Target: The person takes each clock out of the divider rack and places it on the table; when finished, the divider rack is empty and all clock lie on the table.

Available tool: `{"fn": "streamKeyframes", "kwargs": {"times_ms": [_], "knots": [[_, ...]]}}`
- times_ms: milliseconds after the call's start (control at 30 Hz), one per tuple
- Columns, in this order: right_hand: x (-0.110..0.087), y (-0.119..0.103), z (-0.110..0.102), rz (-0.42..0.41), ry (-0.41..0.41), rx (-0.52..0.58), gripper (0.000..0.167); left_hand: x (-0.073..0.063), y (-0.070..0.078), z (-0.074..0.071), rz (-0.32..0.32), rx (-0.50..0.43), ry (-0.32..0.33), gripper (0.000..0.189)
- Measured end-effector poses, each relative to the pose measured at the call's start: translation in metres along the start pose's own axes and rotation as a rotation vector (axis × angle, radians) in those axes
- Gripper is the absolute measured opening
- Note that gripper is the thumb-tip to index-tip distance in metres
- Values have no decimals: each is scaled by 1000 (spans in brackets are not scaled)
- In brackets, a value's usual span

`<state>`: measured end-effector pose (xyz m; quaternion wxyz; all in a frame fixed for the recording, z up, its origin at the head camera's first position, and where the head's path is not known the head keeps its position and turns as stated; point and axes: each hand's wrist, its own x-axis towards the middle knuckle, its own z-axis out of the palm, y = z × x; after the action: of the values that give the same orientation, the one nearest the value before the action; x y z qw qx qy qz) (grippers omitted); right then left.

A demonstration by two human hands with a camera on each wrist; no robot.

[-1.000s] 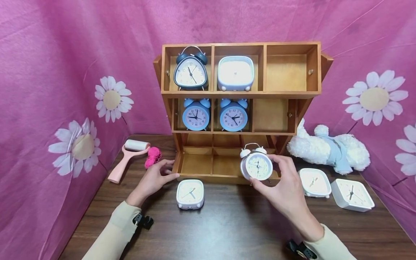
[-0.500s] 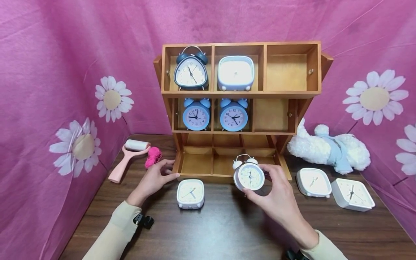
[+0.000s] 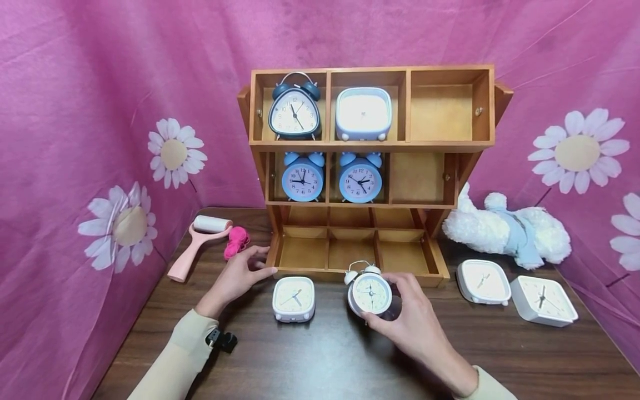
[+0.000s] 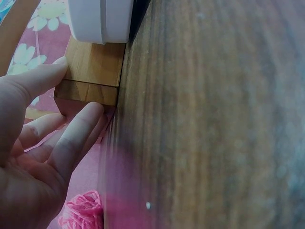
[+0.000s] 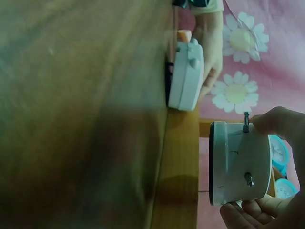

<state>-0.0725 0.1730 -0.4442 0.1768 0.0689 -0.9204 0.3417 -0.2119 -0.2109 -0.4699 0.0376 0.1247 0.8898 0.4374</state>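
Note:
In the head view my right hand (image 3: 415,322) grips a white twin-bell alarm clock (image 3: 372,293) between thumb and fingers, its face toward me. The right wrist view shows the underside of this clock (image 5: 240,162) with two metal feet, held off the table. At the wooden shelf's lower left corner (image 4: 90,71), my left hand (image 3: 240,275) rests with its thumb by the front board and its fairly straight fingers along the end. A white square clock (image 3: 294,299) stands on the table between the hands, in front of the three-tier shelf (image 3: 370,147).
Two white square clocks (image 3: 484,281) and a white plush toy (image 3: 505,228) lie to the right. Left of the shelf are a pink lint roller (image 3: 190,250) and pink yarn (image 3: 236,242). Dark and blue clocks (image 3: 302,179) fill several upper compartments.
My right hand has carried the white twin-bell clock left and toward me, away from the front of the shelf's lowest tier. The left hand has stayed at the shelf corner.

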Motion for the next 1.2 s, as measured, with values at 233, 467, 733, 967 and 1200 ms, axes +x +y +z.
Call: {"fn": "streamKeyframes", "kwargs": {"times_ms": [233,467,733,967,1200], "knots": [[-7,-3,12,49,-67,-18,77,0,0,0,2,6,2,56],[-9,-7,20,93,-101,-13,78,0,0,0,2,8,6,56],[-7,-12,28,142,-163,-17,79,0,0,0,1,13,9,56],[-6,-15,34,165,-194,-17,80,-1,-2,1,-11,15,3,57],[-1,-18,38,187,-214,-16,82,1,-2,1,-8,13,10,56]]}}
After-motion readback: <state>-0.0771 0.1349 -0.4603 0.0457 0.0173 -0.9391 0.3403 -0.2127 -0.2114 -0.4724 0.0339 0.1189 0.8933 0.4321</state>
